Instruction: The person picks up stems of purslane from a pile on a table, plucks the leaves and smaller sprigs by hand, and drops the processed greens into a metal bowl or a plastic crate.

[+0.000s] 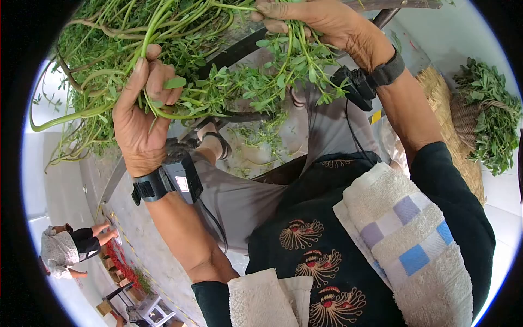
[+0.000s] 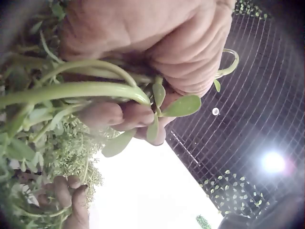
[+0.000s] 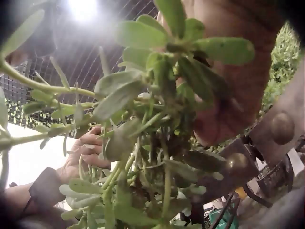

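My left hand point(image 1: 143, 111) pinches a thick green stem point(image 1: 150, 41) of a small-leaved plant, apparently purslane, between thumb and fingers. In the left wrist view the stem point(image 2: 90, 89) bends at the fingertips, with a few oval leaves point(image 2: 181, 106) beside them. At the top of the head view my right hand point(image 1: 332, 24) grips a bunch of leafy sprigs point(image 1: 299, 60) that hang below its fingers. A thin stem runs left from its fingertips. Dense leaves point(image 3: 167, 86) cover much of that hand in the right wrist view.
A large heap of the same greens point(image 1: 87, 54) lies at upper left, on a dark-edged stand. Plant scraps point(image 1: 261, 139) litter the floor between the feet. At right, a woven basket point(image 1: 463, 122) holds more greens point(image 1: 493, 120). Another person point(image 1: 71, 245) sits at lower left near red items point(image 1: 122, 259).
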The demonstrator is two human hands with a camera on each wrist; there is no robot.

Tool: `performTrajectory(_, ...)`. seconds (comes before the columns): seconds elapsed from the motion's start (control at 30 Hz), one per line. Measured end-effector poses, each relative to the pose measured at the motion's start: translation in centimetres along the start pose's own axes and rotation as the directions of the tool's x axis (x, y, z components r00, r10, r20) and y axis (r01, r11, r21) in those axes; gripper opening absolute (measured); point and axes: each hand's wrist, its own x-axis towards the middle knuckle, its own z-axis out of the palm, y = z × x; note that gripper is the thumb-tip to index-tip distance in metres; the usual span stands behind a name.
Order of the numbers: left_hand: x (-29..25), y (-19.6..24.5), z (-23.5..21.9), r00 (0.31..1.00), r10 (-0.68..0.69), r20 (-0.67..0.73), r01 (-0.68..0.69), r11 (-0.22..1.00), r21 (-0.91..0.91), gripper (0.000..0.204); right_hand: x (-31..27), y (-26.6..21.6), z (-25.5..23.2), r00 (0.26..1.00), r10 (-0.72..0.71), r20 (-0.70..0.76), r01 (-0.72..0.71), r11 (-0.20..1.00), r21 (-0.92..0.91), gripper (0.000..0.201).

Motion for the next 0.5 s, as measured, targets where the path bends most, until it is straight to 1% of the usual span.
performTrajectory(0.03,-0.1,0.0,0.1,1.000,0.000,-0.003,0.000,1.000,0.005,0.028,0.0,-0.1,0.2,1.000,-0.002,0.003,0.002,1.000,0.005,0.024)
performTrajectory(0.1,-0.1,0.0,0.3,0.999,-0.022,-0.049,0.021,1.000,-0.019,0.026,-0.6,-0.4,0.6,0.978,0.173,-0.113,-0.181,0.982,-0.063,0.025)
performTrajectory(0.13,-0.1,0.0,0.3,0.999,-0.024,-0.046,0.023,0.999,-0.022,0.026,-0.8,-0.3,0.4,0.978,0.174,-0.118,-0.183,0.981,-0.064,0.025)
performTrajectory(0.23,-0.4,0.1,0.3,0.998,-0.001,-0.070,0.001,1.000,-0.007,0.027,-0.9,0.0,0.2,0.987,0.152,-0.058,-0.157,0.983,-0.091,0.026)
performTrajectory(0.3,-0.3,0.2,0.3,1.000,0.005,-0.029,-0.005,1.000,-0.010,0.027,-0.7,-0.3,1.0,0.981,0.117,-0.154,-0.113,0.993,0.033,0.026)
performTrajectory(0.37,-0.3,0.2,0.0,0.999,0.004,-0.042,-0.005,0.999,-0.034,0.027,-0.4,-0.3,1.0,0.987,0.108,-0.123,-0.106,0.994,0.020,0.026)
performTrajectory(0.43,-0.2,0.2,-0.2,1.000,0.005,0.002,-0.005,1.000,-0.004,0.031,-0.1,0.0,0.7,0.989,0.112,-0.093,-0.111,0.994,0.013,0.026)
performTrajectory(0.47,-0.2,0.2,-0.3,1.000,0.006,-0.008,-0.006,1.000,-0.009,0.031,0.0,0.3,0.7,0.991,0.109,-0.072,-0.109,0.994,0.004,0.025)
performTrajectory(0.5,-0.1,0.3,-0.4,0.999,0.014,0.039,-0.013,1.000,-0.006,0.031,0.2,0.6,0.6,0.993,0.104,-0.051,-0.104,0.995,-0.006,0.024)
